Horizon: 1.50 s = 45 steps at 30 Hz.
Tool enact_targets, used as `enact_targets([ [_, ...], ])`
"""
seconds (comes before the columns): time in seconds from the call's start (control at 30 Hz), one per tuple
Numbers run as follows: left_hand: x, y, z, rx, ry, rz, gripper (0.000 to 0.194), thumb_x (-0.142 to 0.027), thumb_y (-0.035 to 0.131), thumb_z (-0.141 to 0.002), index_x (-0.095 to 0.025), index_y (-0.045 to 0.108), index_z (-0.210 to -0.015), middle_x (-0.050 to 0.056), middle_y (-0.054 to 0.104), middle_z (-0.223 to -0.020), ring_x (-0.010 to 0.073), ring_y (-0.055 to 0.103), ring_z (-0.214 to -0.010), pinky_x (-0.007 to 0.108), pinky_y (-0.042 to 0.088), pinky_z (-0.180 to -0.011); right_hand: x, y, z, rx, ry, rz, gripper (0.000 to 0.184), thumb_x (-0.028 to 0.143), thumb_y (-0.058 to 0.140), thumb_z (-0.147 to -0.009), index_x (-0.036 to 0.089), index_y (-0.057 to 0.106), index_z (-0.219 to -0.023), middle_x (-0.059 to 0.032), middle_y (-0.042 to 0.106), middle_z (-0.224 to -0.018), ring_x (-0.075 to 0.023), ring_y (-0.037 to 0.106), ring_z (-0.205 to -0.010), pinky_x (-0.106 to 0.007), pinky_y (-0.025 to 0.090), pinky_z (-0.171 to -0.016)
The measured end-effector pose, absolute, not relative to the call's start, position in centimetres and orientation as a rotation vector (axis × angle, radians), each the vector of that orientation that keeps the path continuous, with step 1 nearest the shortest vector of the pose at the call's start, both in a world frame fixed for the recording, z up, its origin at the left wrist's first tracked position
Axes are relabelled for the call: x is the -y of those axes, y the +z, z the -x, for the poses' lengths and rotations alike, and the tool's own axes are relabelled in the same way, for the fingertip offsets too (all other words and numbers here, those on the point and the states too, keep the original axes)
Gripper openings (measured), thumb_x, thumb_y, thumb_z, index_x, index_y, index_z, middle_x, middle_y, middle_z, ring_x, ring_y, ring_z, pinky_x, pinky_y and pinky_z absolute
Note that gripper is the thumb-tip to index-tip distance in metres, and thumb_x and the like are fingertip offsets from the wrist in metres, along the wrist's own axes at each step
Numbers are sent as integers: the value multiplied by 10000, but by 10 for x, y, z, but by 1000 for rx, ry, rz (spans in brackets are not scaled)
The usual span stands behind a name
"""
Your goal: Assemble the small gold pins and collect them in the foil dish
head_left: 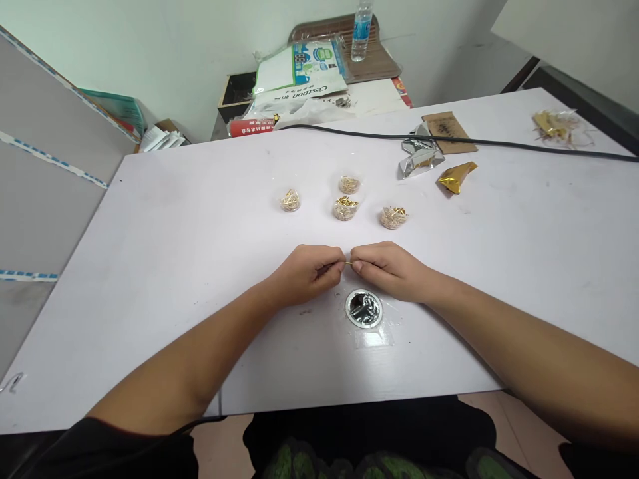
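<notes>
A thin gold-coloured rod (348,263) spans the small gap between my two hands, its ends hidden in the fingers. My left hand (308,274) is closed in a pinch on one end. On the other end my right hand (392,271) is pinched as well. Just beyond the hands stand several small clear cups holding small gold-coloured pieces: one to the left (289,201), a front middle cup (345,209), a back middle cup (349,185) and a right one (393,218). Nearer to me, below the right hand, a round shiny silver disc (364,309) lies under clear tape.
A black cable (369,135) crosses the far part of the white table (164,266). Silver foil packets (421,161), a gold foil packet (456,178) and brown cardboard (450,133) lie back right. Behind the table are a water bottle (362,32) and packaging (314,63).
</notes>
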State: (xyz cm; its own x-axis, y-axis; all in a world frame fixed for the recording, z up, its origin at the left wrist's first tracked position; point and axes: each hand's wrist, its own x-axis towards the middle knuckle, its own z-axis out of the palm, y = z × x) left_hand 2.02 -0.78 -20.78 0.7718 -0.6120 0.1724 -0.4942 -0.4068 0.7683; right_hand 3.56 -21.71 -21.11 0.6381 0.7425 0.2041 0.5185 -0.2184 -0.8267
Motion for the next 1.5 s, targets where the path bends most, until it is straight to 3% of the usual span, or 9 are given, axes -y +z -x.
enact_targets([
  [0.5,9,-209,-21,888,-146,-2061,194,-176,416,-870,-172,464,-682,-47,441,-595,77,374,-545,206,330,-537,217,-209,-38,956,441,1872,288,260,405,-944,205,373,-663,53,353,-576,-95,343,-524,-227,298,-509],
  [1.0,8,-206,-22,742,-227,-2040,184,-218,440,-849,-171,490,-679,-55,401,-562,79,344,-529,213,313,-523,221,-211,-37,1119,110,1974,252,170,410,-926,203,384,-678,25,423,-615,-112,391,-559,-245,316,-553],
  [1.23,9,-206,-21,728,-272,-2024,188,-232,439,-854,-173,479,-680,-53,401,-561,82,340,-529,218,311,-522,218,-213,-36,1087,134,1957,208,130,412,-866,213,345,-688,44,361,-597,-104,339,-526,-245,292,-534],
  [1.5,8,-206,-20,722,-266,-2001,181,-218,444,-862,-167,501,-698,-59,389,-561,79,339,-531,216,313,-529,216,-216,-35,1007,218,1882,266,185,413,-919,213,329,-668,46,353,-594,-97,343,-525,-228,295,-509],
])
